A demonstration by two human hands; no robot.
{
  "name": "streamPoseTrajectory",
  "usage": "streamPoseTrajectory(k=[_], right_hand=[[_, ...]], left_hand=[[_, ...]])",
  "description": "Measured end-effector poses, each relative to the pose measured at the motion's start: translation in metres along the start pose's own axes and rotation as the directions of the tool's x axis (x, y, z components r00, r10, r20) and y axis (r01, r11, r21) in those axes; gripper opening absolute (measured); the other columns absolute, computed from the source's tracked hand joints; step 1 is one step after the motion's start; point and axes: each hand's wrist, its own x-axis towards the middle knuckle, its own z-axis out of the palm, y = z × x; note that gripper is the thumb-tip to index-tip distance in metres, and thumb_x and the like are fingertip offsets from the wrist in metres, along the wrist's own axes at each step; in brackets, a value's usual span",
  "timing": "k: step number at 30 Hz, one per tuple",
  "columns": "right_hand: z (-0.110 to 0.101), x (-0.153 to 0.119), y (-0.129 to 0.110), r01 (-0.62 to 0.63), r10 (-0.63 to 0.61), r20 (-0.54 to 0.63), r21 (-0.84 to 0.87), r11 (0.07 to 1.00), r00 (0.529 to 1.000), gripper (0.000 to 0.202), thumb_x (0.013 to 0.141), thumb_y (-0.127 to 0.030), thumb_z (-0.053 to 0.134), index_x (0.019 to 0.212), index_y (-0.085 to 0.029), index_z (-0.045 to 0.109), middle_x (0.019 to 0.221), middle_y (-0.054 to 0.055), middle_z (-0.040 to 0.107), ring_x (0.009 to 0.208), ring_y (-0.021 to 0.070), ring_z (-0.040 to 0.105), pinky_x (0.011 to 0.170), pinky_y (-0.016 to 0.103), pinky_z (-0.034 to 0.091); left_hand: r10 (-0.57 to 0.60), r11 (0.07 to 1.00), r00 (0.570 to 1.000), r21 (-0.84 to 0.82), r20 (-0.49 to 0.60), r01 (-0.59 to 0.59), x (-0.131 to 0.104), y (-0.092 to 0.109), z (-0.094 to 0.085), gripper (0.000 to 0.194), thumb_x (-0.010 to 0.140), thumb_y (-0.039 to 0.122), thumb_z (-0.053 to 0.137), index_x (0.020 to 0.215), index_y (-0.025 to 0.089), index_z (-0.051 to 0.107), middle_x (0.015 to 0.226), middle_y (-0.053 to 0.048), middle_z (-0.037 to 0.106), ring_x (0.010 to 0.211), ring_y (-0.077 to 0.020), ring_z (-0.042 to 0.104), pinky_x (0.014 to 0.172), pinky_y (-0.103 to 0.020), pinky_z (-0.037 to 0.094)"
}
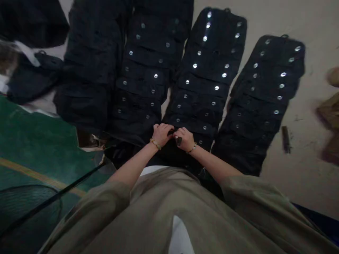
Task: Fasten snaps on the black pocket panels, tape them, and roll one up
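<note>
The 2 bare forearms reached forward from short olive sleeves and angled inward, so that the left hand (162,134) and the right hand (184,139) met, nearly touching, in front of the torso. Both hands were held low with their backs up and fingers curled, the fingertips drawn together between them. The 2 wrists, each with 1 beaded bracelet, looked nearly level.

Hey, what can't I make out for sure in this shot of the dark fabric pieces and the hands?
- Head view: what the left hand pinches, covered by its fingers.
- Head view: which tool the right hand grips; mostly hidden by the fist.
- Head view: the brown objects at the right, blurred and cut off by the edge.
- Head view: the marks on the metal snaps, too small.
</note>
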Motion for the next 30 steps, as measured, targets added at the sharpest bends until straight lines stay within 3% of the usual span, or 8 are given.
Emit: streamPoseTrajectory(k=[3, 5, 8, 10, 15, 25, 27, 30], right_hand=[[-0.008, -0.001, -0.006, 0.009, -0.009, -0.004, 0.037, 0.999, 1.0, 0.016, 0.091, -0.014, 0.05, 0.087, -0.018, 0.065, 0.082, 0.008, 0.065, 0.075, 0.0223, 0.054, 0.068, 0.036, 0.044], [-0.018, 0.004, -0.006, -0.034, 0.046, -0.071, 0.168, 0.985, 0.996, 0.011, 0.094, -0.019, 0.054, 0.089, -0.02, 0.064, 0.086, 0.006, 0.067, 0.078, 0.0206, 0.059, 0.073, 0.035, 0.048], [-0.036, 0.021, 0.007, -0.112, 0.212, -0.198, 0.424, 0.899, 0.957, 0.009, 0.093, -0.029, 0.064, 0.087, -0.022, 0.063, 0.09, 0.005, 0.069, 0.085, 0.0202, 0.065, 0.08, 0.036, 0.053], [-0.044, 0.035, 0.022, -0.122, 0.245, -0.21, 0.471, 0.874, 0.946, 0.012, 0.091, -0.033, 0.067, 0.085, -0.023, 0.064, 0.089, 0.005, 0.069, 0.086, 0.0213, 0.067, 0.081, 0.039, 0.055], [-0.042, 0.051, 0.053, -0.048, 0.113, -0.118, 0.451, 0.891, 0.987, 0.009, 0.09, -0.03, 0.068, 0.086, -0.021, 0.065, 0.085, 0.006, 0.068, 0.08, 0.0212, 0.066, 0.075, 0.039, 0.056], [-0.033, 0.05, 0.052, -0.054, 0.118, -0.137, 0.398, 0.916, 0.984, 0.009, 0.09, -0.028, 0.066, 0.085, -0.021, 0.064, 0.084, 0.005, 0.069, 0.078, 0.02, 0.066, 0.075, 0.036, 0.054], [-0.03, 0.051, 0.049, -0.073, 0.119, -0.116, 0.336, 0.939, 0.986, 0.009, 0.091, -0.027, 0.064, 0.086, -0.021, 0.064, 0.085, 0.005, 0.068, 0.08, 0.0193, 0.065, 0.076, 0.034, 0.052], [-0.028, 0.056, 0.039, -0.134, 0.136, -0.013, 0.081, 0.988, 0.991, 0.011, 0.093, -0.025, 0.056, 0.088, -0.02, 0.064, 0.087, 0.006, 0.067, 0.082, 0.0201, 0.061, 0.073, 0.032, 0.047]], left_hand=[[-0.005, 1.0, 1.0, 0.025, -0.005, 0.005, -0.009, 0.012, -0.009, 0.02, 0.089, 0.027, 0.067, 0.109, 0.028, 0.068, 0.11, 0.0, 0.074, 0.107, -0.0227, 0.061, 0.088, -0.044, 0.031], [-0.017, 1.0, 0.999, 0.015, -0.045, 0.018, -0.007, 0.018, -0.015, 0.02, 0.09, 0.024, 0.065, 0.109, 0.029, 0.068, 0.111, 0.0, 0.074, 0.107, -0.0226, 0.061, 0.088, -0.044, 0.031], [-0.06, 0.998, 0.989, -0.037, -0.138, 0.055, 0.011, 0.023, -0.019, 0.018, 0.092, 0.028, 0.065, 0.108, 0.031, 0.071, 0.111, 0.0, 0.075, 0.108, -0.0229, 0.061, 0.09, -0.044, 0.03], [-0.07, 0.997, 0.986, -0.055, -0.154, 0.062, 0.028, 0.023, -0.017, 0.017, 0.093, 0.033, 0.064, 0.107, 0.032, 0.073, 0.109, -0.001, 0.075, 0.107, -0.0238, 0.061, 0.09, -0.045, 0.03], [-0.073, 0.996, 0.989, -0.06, -0.132, 0.066, 0.051, 0.017, -0.006, 0.013, 0.091, 0.035, 0.066, 0.096, 0.032, 0.077, 0.098, -0.001, 0.076, 0.1, -0.0224, 0.061, 0.091, -0.045, 0.028], [-0.075, 0.991, 0.989, -0.117, -0.127, 0.06, 0.054, 0.008, -0.002, 0.009, 0.089, 0.035, 0.069, 0.094, 0.031, 0.076, 0.096, -0.001, 0.075, 0.099, -0.022, 0.062, 0.089, -0.044, 0.027], [-0.078, 0.991, 0.99, -0.115, -0.117, 0.065, 0.055, 0.006, -0.002, 0.009, 0.089, 0.034, 0.07, 0.095, 0.03, 0.074, 0.096, 0.0, 0.075, 0.1, -0.0224, 0.061, 0.089, -0.043, 0.027], [-0.123, 0.986, 0.987, -0.123, -0.104, 0.11, 0.056, 0.005, -0.001, 0.017, 0.087, 0.03, 0.07, 0.104, 0.028, 0.068, 0.093, 0.0, 0.074, 0.1, -0.0225, 0.061, 0.088, -0.042, 0.028]])
